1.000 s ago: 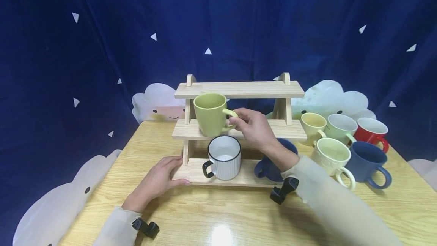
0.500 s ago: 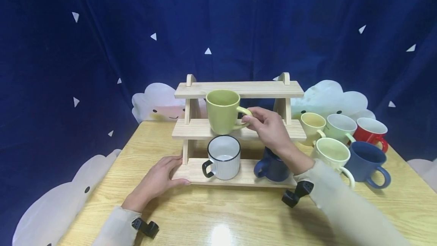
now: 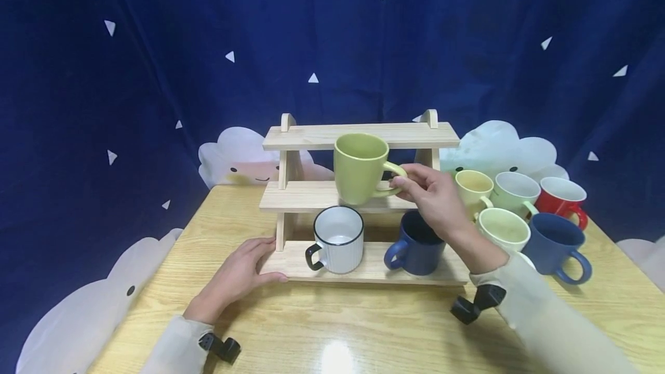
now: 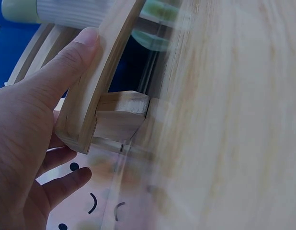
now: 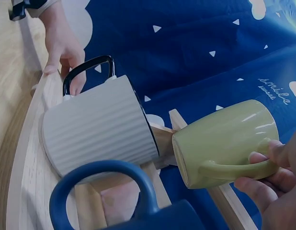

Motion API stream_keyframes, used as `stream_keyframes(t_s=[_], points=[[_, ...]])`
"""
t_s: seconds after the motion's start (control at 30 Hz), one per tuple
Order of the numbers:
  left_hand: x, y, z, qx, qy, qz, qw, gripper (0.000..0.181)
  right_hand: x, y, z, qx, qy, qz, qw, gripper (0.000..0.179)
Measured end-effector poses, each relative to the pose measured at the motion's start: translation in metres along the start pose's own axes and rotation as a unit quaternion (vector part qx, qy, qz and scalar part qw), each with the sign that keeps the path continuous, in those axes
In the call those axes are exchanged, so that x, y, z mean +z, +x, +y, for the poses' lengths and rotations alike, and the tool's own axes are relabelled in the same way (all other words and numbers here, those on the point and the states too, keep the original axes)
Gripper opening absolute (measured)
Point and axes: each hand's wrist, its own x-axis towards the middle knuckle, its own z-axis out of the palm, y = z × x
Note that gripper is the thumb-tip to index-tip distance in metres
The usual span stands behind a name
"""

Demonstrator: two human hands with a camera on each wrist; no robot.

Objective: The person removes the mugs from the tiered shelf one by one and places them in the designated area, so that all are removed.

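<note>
My right hand pinches the handle of a yellow-green mug, held upright in front of the middle board of a three-tier wooden shelf. Whether its base touches that board, I cannot tell. In the right wrist view, fingers and thumb close round the mug's handle. My left hand holds the left end of the bottom board, thumb along the front, fingers past the end, as the left wrist view confirms. On the bottom board stand a white ribbed mug with black rim and a dark blue mug, handles leftward.
Several mugs stand on the table right of the shelf: yellow, pale green, red, cream and blue. My right forearm partly covers the cream one. A dark blue curtain hangs behind.
My right hand has carried the yellow-green mug rightward along the middle tier, uncovering more of the dark blue mug below. The left hand stays on the shelf end.
</note>
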Motion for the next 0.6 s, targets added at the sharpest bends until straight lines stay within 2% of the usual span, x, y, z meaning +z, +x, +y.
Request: stream_keyframes(t_s=[0.4, 0.6], points=[[-0.001, 0.000, 0.002, -0.002, -0.002, -0.002, 1.0000, 0.082, -0.034, -0.018, 0.004, 0.007, 0.003, 0.019, 0.9998, 0.034], [0.000, 0.000, 0.001, 0.005, -0.004, 0.011, 0.9999, 0.081, -0.051, -0.025, 0.008, 0.004, 0.003, 0.029, 0.9996, 0.035]])
